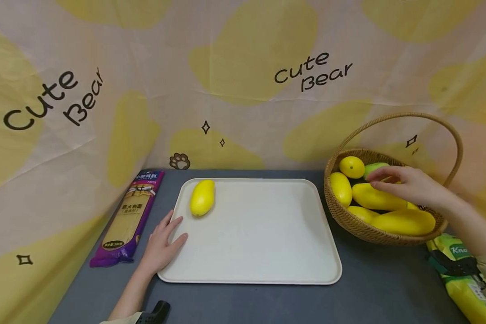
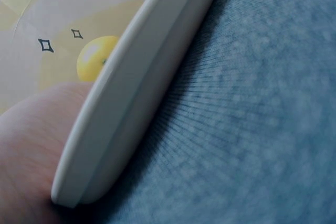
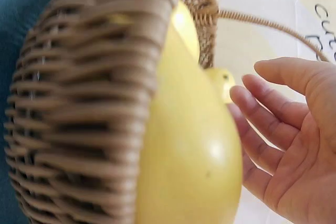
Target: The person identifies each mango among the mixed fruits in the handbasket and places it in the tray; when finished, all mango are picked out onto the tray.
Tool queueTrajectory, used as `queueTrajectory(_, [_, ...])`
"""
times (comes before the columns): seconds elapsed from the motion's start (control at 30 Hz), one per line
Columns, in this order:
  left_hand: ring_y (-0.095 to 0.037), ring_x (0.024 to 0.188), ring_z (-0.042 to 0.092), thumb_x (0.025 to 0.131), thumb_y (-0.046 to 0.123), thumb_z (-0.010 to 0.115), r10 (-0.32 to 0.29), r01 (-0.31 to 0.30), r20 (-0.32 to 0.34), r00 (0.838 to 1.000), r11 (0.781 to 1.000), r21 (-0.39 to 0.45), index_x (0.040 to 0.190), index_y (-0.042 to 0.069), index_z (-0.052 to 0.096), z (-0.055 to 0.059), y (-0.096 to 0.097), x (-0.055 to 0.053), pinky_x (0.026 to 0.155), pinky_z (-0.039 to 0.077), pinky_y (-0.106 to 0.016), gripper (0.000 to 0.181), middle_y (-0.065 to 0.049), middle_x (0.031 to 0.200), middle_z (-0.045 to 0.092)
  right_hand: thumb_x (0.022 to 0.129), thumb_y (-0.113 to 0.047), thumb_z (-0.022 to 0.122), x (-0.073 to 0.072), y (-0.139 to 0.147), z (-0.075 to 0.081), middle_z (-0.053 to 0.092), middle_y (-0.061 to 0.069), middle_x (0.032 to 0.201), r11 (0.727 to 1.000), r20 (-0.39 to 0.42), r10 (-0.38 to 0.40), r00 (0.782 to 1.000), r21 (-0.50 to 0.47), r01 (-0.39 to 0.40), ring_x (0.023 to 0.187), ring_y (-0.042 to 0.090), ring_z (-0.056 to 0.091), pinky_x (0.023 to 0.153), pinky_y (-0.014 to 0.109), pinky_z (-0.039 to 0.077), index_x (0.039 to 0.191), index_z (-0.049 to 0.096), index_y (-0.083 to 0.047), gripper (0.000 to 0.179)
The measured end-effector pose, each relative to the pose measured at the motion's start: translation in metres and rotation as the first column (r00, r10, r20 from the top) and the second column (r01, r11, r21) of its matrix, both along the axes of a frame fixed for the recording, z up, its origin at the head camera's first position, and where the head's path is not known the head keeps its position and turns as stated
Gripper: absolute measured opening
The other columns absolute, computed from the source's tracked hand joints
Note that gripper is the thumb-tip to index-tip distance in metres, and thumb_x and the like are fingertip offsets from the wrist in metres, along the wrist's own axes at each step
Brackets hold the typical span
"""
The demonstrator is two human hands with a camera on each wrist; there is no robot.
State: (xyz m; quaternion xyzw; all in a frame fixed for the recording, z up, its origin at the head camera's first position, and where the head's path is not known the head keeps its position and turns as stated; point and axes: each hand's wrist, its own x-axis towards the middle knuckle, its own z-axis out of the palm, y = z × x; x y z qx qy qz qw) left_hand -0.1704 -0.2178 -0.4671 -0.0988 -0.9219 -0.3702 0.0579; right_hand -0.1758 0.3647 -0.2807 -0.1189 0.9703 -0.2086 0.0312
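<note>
A yellow mango-like fruit [image 1: 202, 198] lies on the white tray [image 1: 251, 234], near its far left corner. My left hand [image 1: 164, 243] rests on the tray's left rim with fingers spread loosely. Over the wicker basket [image 1: 360, 229], my right hand [image 1: 413, 184] hovers with loosely bent fingers and holds nothing. Below and around it lie several yellow fruits, among them a long one [image 1: 378, 198], a large one [image 1: 405, 222] and a small round one [image 1: 351, 167]. A green fruit [image 1: 374, 168] shows partly behind the fingertips. In the right wrist view the palm [image 3: 310, 161] faces a big yellow fruit [image 3: 194, 145].
A purple pasta packet [image 1: 129, 216] lies left of the tray. At the lower right, a yellow-green bag [image 1: 465, 288] sits partly behind the right forearm. The basket's handle [image 1: 409, 114] arches above the fruit. A patterned cloth [image 1: 243, 90] hangs behind the table.
</note>
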Motion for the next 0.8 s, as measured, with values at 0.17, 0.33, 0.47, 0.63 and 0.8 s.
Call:
queueTrajectory(0.17, [-0.05, 0.138, 0.022, 0.094, 0.027, 0.064, 0.013, -0.013, 0.012, 1.0, 1.0, -0.003, 0.141, 0.002, 0.049, -0.001, -0.002, 0.001, 0.104, 0.01, -0.073, 0.055, -0.023, 0.156, 0.024, 0.096, -0.03, 0.062, -0.009, 0.01, -0.005, 0.068, 0.009, 0.108, 0.998, -0.013, -0.006, 1.0, 0.068, 0.007, 0.097, 0.03, 0.062, 0.074, 0.038, 0.048, 0.121, 0.065, -0.006, 0.035])
queueTrajectory(0.33, [-0.051, 0.138, 0.022, 0.094, 0.027, 0.065, 0.012, -0.012, 0.014, 1.0, 1.0, 0.005, 0.141, 0.003, 0.049, -0.004, -0.002, -0.001, 0.105, 0.009, -0.073, 0.056, -0.022, 0.156, 0.024, 0.091, -0.028, 0.07, -0.012, 0.017, -0.013, 0.066, 0.01, 0.104, 0.986, -0.017, 0.032, 0.999, 0.166, -0.028, 0.086, 0.022, 0.06, 0.069, 0.036, 0.047, 0.121, 0.064, 0.001, 0.042])
queueTrajectory(0.47, [-0.051, 0.138, 0.023, 0.093, 0.026, 0.066, 0.012, -0.012, 0.009, 1.0, 1.0, 0.005, 0.14, 0.002, 0.05, -0.006, -0.001, -0.001, 0.105, 0.01, -0.072, 0.055, -0.022, 0.156, 0.024, 0.089, -0.031, 0.072, -0.01, 0.021, -0.019, 0.063, 0.02, 0.111, 0.979, 0.002, 0.062, 0.998, 0.193, -0.061, 0.094, 0.033, 0.06, 0.077, 0.044, 0.047, 0.125, 0.06, 0.004, 0.051])
queueTrajectory(0.63, [-0.051, 0.138, 0.022, 0.093, 0.026, 0.065, 0.015, -0.015, 0.017, 1.0, 1.0, -0.001, 0.141, 0.003, 0.049, -0.005, -0.001, -0.001, 0.105, 0.009, -0.072, 0.055, -0.022, 0.157, 0.024, 0.088, -0.034, 0.072, -0.008, 0.024, -0.023, 0.056, 0.031, 0.124, 0.979, 0.037, 0.069, 0.997, 0.191, -0.075, 0.108, 0.045, 0.055, 0.085, 0.054, 0.044, 0.132, 0.052, 0.005, 0.063])
queueTrajectory(0.8, [-0.05, 0.139, 0.022, 0.094, 0.027, 0.065, 0.015, -0.015, 0.02, 1.0, 1.0, 0.002, 0.142, 0.003, 0.049, -0.001, 0.0, -0.001, 0.105, 0.008, -0.072, 0.055, -0.022, 0.157, 0.023, 0.086, -0.036, 0.074, -0.008, 0.025, -0.024, 0.056, 0.03, 0.124, 0.978, 0.048, 0.061, 0.997, 0.195, -0.07, 0.107, 0.043, 0.056, 0.084, 0.052, 0.044, 0.133, 0.051, 0.005, 0.067])
